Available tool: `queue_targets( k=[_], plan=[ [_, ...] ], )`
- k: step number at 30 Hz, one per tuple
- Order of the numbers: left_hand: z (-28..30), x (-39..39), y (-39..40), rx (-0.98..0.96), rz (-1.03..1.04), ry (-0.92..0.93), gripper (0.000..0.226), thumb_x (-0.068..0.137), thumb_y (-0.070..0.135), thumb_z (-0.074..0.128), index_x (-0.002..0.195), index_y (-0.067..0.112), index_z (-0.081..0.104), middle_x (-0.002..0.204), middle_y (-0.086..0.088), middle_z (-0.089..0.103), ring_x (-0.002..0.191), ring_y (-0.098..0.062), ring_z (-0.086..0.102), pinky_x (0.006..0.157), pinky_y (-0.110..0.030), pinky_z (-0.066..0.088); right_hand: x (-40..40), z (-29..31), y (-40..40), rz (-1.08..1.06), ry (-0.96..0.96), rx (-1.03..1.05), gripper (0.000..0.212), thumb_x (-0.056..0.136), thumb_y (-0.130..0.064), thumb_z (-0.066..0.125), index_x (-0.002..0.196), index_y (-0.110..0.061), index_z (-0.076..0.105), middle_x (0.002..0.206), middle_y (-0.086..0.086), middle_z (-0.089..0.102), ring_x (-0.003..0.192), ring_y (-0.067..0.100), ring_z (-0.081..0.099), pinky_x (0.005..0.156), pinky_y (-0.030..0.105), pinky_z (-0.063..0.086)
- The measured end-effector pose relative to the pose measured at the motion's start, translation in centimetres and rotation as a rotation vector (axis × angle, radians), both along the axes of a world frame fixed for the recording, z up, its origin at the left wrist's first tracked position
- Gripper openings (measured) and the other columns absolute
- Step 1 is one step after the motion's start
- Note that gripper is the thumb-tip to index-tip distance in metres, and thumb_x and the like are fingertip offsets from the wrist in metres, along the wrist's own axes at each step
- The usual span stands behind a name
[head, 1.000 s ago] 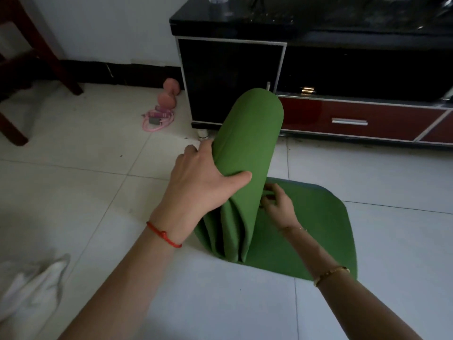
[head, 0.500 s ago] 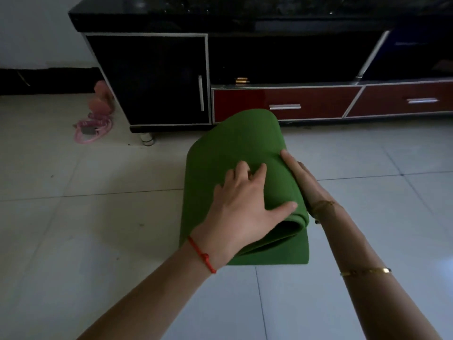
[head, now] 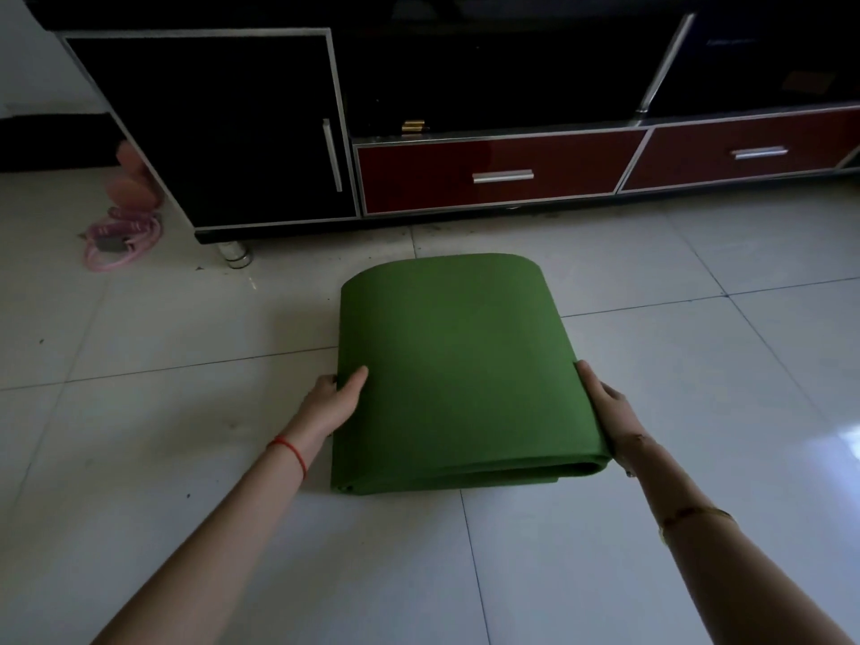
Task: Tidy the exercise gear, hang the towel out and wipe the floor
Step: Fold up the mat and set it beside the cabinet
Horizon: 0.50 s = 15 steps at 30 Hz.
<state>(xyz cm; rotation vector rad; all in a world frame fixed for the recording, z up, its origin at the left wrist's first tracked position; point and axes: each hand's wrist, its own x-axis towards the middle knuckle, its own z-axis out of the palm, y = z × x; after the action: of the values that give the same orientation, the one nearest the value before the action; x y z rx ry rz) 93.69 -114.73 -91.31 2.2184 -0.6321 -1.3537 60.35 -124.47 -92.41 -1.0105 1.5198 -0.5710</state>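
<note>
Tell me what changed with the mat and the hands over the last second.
The mat went from standing half-rolled to lying flat on the floor, folded. The left hand left the roll's top and now grips the mat's left edge; the right hand came out from beside the roll and holds the right edge. The skipping rope and dumbbell by the cabinet stayed put.

Both hands, left hand [head: 331, 402] and right hand [head: 609, 412], grip the folded green mat [head: 456, 365] on the floor.

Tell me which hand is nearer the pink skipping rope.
Left. The left hand grips the green mat's left edge, on the same side as the pink skipping rope; the right hand holds the opposite edge.
</note>
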Motion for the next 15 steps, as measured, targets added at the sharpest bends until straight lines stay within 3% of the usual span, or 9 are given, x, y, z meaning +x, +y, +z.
queue_targets(
  k=[3, 7, 11, 15],
  plan=[
    [-1.0, 0.1, 0.8, 0.091, 0.029, 0.184, 0.085, 0.085, 0.077, 0.038, 0.143, 0.015, 0.041, 0.144, -0.009, 0.048, 0.130, -0.031, 0.045, 0.108, -0.046, 0.039, 0.0, -0.4, 0.0, 0.007, -0.001, 0.063, 0.053, 0.091, -0.060, 0.044, 0.115, -0.017, 0.063, 0.097, 0.001, 0.070, 0.089, 0.016, 0.066, 0.069, 0.028, 0.049],
    [-1.8, 0.1, 1.5, 0.057, 0.105, 0.301, 0.085, 0.084, 0.078, 0.040, 0.143, 0.018, 0.041, 0.146, -0.009, 0.045, 0.134, -0.031, 0.041, 0.114, -0.051, 0.032, 0.4, -0.3, -0.1, 0.049, -0.075, 0.161, 0.061, 0.088, -0.069, 0.036, 0.111, -0.021, 0.066, 0.099, 0.006, 0.074, 0.092, 0.022, 0.069, 0.076, 0.033, 0.051],
    [-1.6, 0.2, 2.2, -0.003, 0.154, 0.303, 0.083, 0.082, 0.078, 0.044, 0.141, 0.019, 0.044, 0.141, -0.007, 0.050, 0.130, -0.029, 0.045, 0.113, -0.047, 0.033, 1.3, -0.3, 0.1, 0.079, -0.195, 0.177, 0.066, 0.090, -0.069, 0.031, 0.120, -0.019, 0.063, 0.107, 0.012, 0.072, 0.092, 0.026, 0.068, 0.077, 0.035, 0.052],
    [-1.6, 2.5, 3.1, -0.062, 0.191, 0.235, 0.096, 0.059, 0.091, 0.052, 0.128, 0.024, 0.054, 0.128, -0.003, 0.059, 0.117, -0.028, 0.055, 0.109, -0.048, 0.039, 3.6, -1.3, 1.1, 0.103, -0.258, 0.166, 0.070, 0.088, -0.070, 0.030, 0.121, -0.018, 0.062, 0.108, 0.012, 0.072, 0.094, 0.026, 0.070, 0.081, 0.037, 0.053]
  ],
)
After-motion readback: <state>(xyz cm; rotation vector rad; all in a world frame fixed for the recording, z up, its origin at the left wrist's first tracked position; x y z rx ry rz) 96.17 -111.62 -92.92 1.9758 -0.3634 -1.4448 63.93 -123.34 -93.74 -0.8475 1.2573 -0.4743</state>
